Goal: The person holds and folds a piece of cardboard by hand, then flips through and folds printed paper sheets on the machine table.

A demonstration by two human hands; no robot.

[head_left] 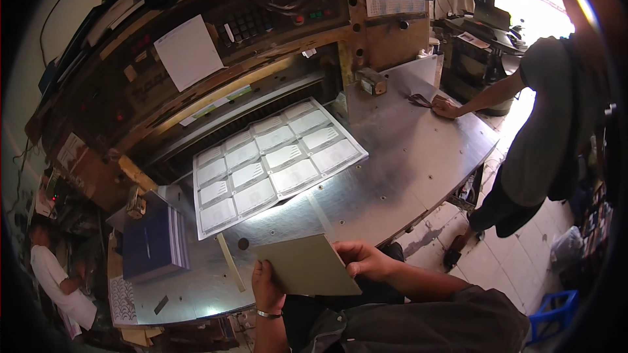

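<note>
A plain grey-green board (306,265), flat and rectangular, is held tilted in front of me at the near edge of the metal table. My left hand (267,286) grips its left edge, with the thumb on the face and the other fingers hidden behind. On its upper right side my right hand (362,259) is closed over the edge. Beyond the board, a large printed sheet (282,157) with rows of rectangular panels lies on the table, its far edge by the machine's opening.
The metal table (405,157) carries a stack of dark blue covers (155,243) at left and a small metal block (371,82) at the back. A co-worker (549,117) at right rests a hand on scissors (420,100). Another person (59,281) stands far left. A blue stool (553,314) is lower right.
</note>
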